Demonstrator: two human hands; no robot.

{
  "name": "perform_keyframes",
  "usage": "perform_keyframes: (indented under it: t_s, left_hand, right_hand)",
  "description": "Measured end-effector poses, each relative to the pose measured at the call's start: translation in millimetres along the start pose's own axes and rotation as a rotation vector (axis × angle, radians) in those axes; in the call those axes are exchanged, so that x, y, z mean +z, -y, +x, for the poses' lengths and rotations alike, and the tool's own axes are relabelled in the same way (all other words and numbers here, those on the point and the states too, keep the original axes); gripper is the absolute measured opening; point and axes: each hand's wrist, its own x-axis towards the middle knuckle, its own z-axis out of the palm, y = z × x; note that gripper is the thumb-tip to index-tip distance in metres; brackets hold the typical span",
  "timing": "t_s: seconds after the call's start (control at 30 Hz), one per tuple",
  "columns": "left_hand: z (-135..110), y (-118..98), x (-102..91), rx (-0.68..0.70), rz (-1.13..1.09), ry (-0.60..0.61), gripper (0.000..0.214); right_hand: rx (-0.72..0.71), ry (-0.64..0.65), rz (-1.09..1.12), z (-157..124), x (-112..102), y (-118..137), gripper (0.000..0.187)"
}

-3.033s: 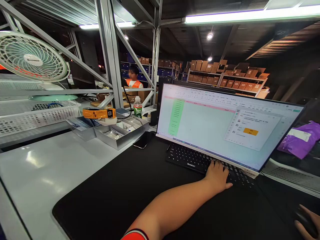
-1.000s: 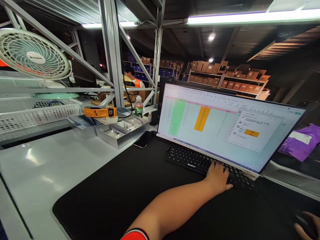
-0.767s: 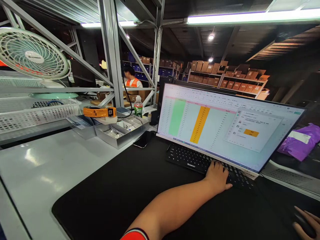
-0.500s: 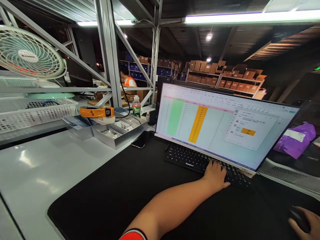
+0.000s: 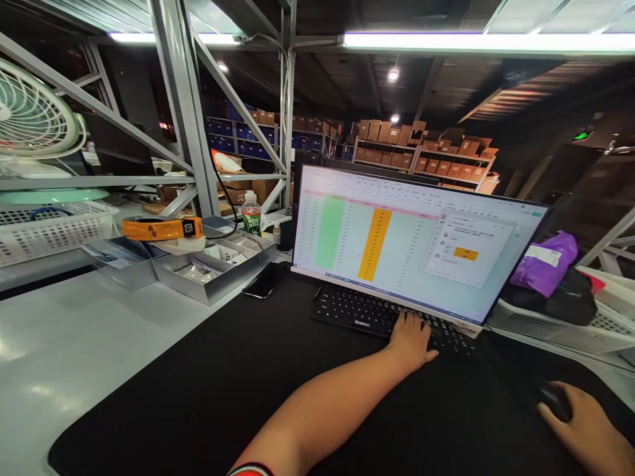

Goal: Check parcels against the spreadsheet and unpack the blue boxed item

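Keyboard (image 5: 353, 311), black, white-lettered, left fingers (image 5: 411, 321) lying loose across it, right fingers (image 5: 571, 391) grasping a black mouse (image 5: 556, 401)

Behind the keyboard (image 5: 347, 309) stands the monitor (image 5: 391, 238); left of the keyboard lie the phone (image 5: 261, 283) and, farther left, the compartment box (image 5: 233, 280); right of it, the mouse (image 5: 559, 402).

One head-worn camera looks forward and down from above the near side of the black mat (image 5: 198, 377), past the left hand (image 5: 411, 342) and right hand (image 5: 588, 423), facing the monitor (image 5: 397, 254), with shelves (image 5: 415, 158) far behind.
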Motion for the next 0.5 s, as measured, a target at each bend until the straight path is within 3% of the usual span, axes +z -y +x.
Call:
perform_keyframes:
  t_s: [0.23,0.5]
  left_hand:
    - [1,0,-0.4,-0.006,-0.003,0.033,0.073]
    - [0,0,-4.6,-0.003,0.007,0.038,0.073]
  right_hand:
    - [0.091,-0.027,0.195,-4,6,1,0.066]
    - [0.095,-0.035,0.197,-5,-2,10,0.054]
